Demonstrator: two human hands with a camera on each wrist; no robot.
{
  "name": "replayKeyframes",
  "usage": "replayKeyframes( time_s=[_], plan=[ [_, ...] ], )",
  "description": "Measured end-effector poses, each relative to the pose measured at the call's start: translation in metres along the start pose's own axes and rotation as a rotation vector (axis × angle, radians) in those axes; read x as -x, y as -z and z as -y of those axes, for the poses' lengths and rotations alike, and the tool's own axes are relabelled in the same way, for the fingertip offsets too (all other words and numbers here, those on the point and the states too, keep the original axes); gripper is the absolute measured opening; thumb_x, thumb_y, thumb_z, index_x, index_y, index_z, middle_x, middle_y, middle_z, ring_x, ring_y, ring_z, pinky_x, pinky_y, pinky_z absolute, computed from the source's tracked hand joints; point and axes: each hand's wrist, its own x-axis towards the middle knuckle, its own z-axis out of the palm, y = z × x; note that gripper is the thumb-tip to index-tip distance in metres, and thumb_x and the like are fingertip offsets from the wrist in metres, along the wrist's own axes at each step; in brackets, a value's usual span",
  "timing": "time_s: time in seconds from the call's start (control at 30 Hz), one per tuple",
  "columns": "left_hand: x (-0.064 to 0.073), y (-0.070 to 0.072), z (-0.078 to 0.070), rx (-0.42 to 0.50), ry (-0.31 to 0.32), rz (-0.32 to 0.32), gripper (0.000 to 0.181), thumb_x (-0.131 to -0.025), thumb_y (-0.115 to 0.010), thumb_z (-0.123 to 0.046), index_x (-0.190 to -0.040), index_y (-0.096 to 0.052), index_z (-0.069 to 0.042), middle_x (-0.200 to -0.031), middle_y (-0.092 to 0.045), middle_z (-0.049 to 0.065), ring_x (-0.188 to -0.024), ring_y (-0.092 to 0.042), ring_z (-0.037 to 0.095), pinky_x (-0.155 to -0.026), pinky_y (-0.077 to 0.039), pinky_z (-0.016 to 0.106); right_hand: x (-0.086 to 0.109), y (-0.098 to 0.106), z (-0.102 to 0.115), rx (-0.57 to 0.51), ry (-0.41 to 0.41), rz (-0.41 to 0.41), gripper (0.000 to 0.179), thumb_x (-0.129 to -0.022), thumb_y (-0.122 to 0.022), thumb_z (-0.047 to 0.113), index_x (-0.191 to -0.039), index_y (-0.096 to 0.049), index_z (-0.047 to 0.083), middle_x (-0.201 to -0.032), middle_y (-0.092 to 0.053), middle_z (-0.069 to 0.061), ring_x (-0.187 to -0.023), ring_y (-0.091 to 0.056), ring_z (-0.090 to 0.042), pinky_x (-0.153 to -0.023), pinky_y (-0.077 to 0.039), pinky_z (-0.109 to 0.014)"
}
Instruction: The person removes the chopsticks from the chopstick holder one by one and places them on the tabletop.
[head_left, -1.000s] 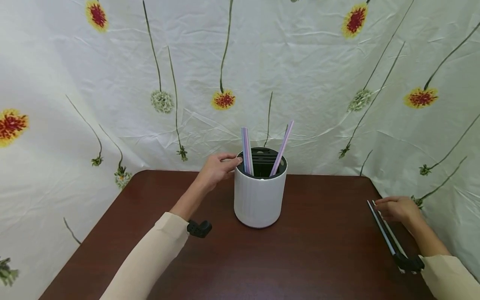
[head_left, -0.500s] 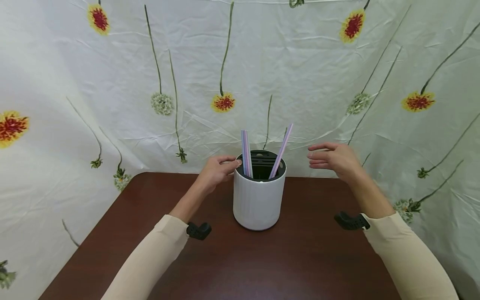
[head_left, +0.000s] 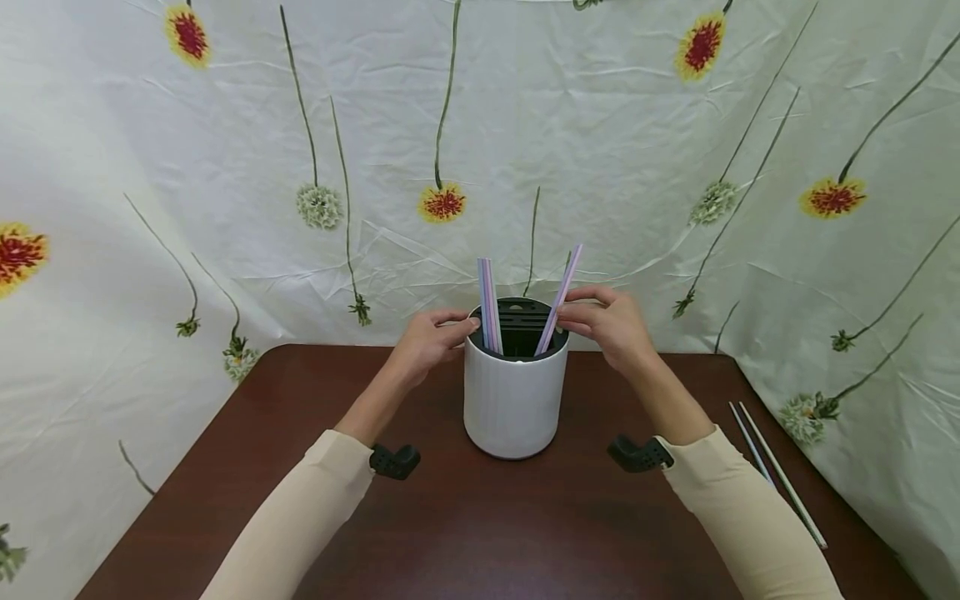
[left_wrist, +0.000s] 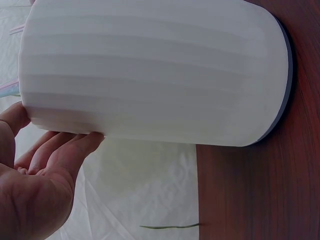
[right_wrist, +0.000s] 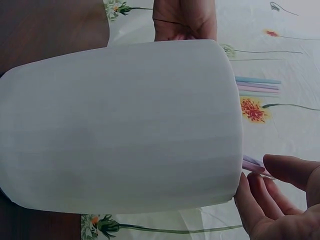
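Note:
A white cylindrical utensil holder (head_left: 513, 408) with a black slotted top stands upright on the table. My left hand (head_left: 423, 346) grips its rim at the left, thumb on the top edge and fingers along the outer wall in the left wrist view. Several pastel chopsticks (head_left: 489, 296) stand in the holder's left side. At its right side, a few pink and purple chopsticks (head_left: 564, 283) lean outward. My right hand (head_left: 611, 325) pinches these near the rim; in the right wrist view its thumb and fingers (right_wrist: 260, 190) close about them from both sides.
Two more chopsticks (head_left: 787, 483), one bluish and one pale, lie on the dark wooden table (head_left: 480, 533) at the right, partly behind the right sleeve. A white flowered cloth (head_left: 390, 125) hangs behind the table and along its sides.
My right hand has moved left from the chopsticks lying at the table's right edge to those leaning in the holder's right side. My left hand has stayed on the holder's rim.

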Motion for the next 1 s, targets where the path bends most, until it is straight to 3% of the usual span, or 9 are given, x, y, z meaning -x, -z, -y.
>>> replayKeyframes(
  time_s=[0.27,0.43,0.53,0.8,1.0],
  plan=[
    [0.0,0.001,0.0,-0.002,-0.008,-0.004,0.045,-0.098,-0.07,-0.024,-0.135,-0.062,0.0,-0.138,-0.061,0.019,-0.12,-0.064,0.027,-0.107,-0.05,0.05,0.0,-0.009,-0.004,0.033,0.021,-0.05,0.025,-0.091,-0.072,-0.001,-0.113,-0.062,-0.007,-0.085,-0.074,0.002,-0.08,-0.073,-0.012,-0.083,-0.061,-0.026],
    [0.001,0.001,0.001,-0.002,-0.01,-0.001,0.044,-0.098,-0.07,-0.024,-0.134,-0.063,0.0,-0.138,-0.061,0.019,-0.122,-0.064,0.028,-0.107,-0.05,0.05,0.001,-0.01,0.005,-0.024,0.006,-0.075,0.02,-0.09,-0.071,-0.003,-0.106,-0.059,-0.004,-0.082,-0.074,-0.001,-0.075,-0.075,-0.016,-0.082,-0.062,-0.034],
    [0.002,0.001,0.0,-0.003,-0.009,-0.002,0.044,-0.098,-0.07,-0.024,-0.135,-0.063,-0.001,-0.138,-0.061,0.018,-0.122,-0.064,0.029,-0.106,-0.05,0.05,0.002,-0.007,0.019,-0.067,0.039,-0.077,0.019,-0.091,-0.07,-0.004,-0.105,-0.057,-0.006,-0.081,-0.074,-0.002,-0.075,-0.075,-0.017,-0.08,-0.063,-0.036],
    [0.002,-0.001,-0.001,-0.019,0.003,0.008,0.047,-0.099,-0.069,-0.027,-0.137,-0.061,-0.001,-0.141,-0.059,0.018,-0.125,-0.063,0.03,-0.107,-0.05,0.049,0.017,0.023,0.077,-0.187,0.193,-0.167,0.017,-0.088,-0.074,-0.006,-0.098,-0.061,-0.003,-0.078,-0.075,-0.009,-0.073,-0.076,-0.023,-0.075,-0.063,-0.035],
    [0.001,0.001,-0.001,-0.023,0.005,0.01,0.047,-0.099,-0.069,-0.027,-0.138,-0.06,-0.002,-0.141,-0.059,0.017,-0.126,-0.062,0.03,-0.106,-0.051,0.047,0.032,0.059,0.096,-0.121,0.226,-0.186,0.014,-0.086,-0.077,-0.004,-0.095,-0.067,-0.001,-0.081,-0.073,-0.008,-0.072,-0.075,-0.021,-0.071,-0.064,-0.035]
  ],
)
